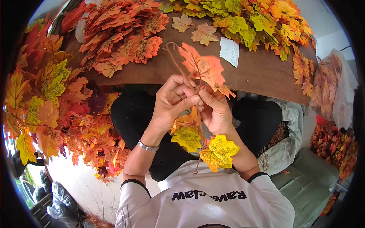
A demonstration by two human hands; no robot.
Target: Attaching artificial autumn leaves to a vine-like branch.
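Between my two hands is an artificial leaf garland with a thin brown stem. My left hand pinches the stem from the left, thumb toward the middle. From the other side my right hand closes its thumb and fingers on the same stretch. An orange-red leaf stands up above the fingertips, and a bare stem end curls to its left. Lower down, a yellow leaf and a yellow-orange leaf hang from the stem. The exact joint under the fingertips is hidden.
A brown table carries a stack of orange-red leaves, a yellow-green leaf pile, two loose pale leaves and a white paper slip. Finished-looking leaf garlands hang at the left. A plastic bag of leaves stands right.
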